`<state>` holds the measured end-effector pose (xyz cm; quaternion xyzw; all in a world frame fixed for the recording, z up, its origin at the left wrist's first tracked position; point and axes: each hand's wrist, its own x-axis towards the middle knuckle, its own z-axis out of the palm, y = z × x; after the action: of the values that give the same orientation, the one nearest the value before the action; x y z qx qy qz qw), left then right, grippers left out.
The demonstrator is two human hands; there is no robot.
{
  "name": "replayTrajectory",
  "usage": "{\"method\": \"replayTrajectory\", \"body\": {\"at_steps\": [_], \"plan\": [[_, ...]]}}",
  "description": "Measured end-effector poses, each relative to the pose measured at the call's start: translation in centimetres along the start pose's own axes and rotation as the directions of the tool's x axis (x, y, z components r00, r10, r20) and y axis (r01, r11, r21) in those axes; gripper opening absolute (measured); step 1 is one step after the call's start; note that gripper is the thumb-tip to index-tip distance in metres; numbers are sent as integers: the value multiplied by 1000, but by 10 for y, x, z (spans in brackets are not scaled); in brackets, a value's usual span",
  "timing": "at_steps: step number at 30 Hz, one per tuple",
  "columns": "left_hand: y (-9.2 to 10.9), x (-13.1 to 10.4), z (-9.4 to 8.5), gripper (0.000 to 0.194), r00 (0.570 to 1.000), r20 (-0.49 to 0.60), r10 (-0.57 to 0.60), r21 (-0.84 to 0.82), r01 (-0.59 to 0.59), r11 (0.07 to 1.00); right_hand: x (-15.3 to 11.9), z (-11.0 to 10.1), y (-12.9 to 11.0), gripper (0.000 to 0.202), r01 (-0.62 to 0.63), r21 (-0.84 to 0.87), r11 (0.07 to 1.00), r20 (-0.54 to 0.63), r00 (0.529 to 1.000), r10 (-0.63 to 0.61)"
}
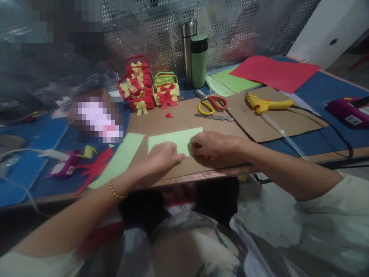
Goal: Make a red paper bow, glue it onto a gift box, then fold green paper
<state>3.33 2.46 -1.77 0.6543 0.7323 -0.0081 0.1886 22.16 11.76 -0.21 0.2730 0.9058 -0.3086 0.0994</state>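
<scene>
A small light-green sheet of paper lies on the brown cardboard in front of me. My left hand presses on its near left part, fingers curled together and thumb pointing right along the near edge. At the sheet's right end, my right hand has its fingers closed on the paper; the fingertips are partly hidden. A longer light-green strip of paper rests to the left, partly under my left forearm.
Scissors and a metal blade lie beyond my hands. A yellow glue gun rests on cardboard at right. Red paper baskets, a yellow basket and a green bottle stand at the back. Red paper lies far right.
</scene>
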Motion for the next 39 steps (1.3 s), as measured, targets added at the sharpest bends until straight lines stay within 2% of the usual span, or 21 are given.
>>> {"method": "replayTrajectory", "body": {"at_steps": [7,12,15,23,30,37,39], "plan": [[-23,-6,-6,28,999,39,25,-63,-22,998,2,4,4,21,23,-81,996,-26,999,-25],[-48,-14,-13,24,997,66,38,-85,-32,996,3,6,7,21,18,-62,998,-36,999,-20],[-56,-19,-17,20,996,83,31,-79,-25,997,3,7,7,21,-1,-53,999,-45,999,-2],[-65,-27,-25,15,995,98,15,-21,-13,1000,3,8,7,20,-43,-7,999,-24,999,43],[-69,-34,-29,20,997,73,20,81,-26,996,6,13,13,23,-63,-12,998,-43,997,62],[-69,-39,-32,22,995,97,-26,143,12,990,9,16,18,25,-39,15,999,-56,998,40],[-70,-43,-32,22,998,64,-28,208,15,978,10,17,19,25,-45,7,999,-53,998,46]]}}
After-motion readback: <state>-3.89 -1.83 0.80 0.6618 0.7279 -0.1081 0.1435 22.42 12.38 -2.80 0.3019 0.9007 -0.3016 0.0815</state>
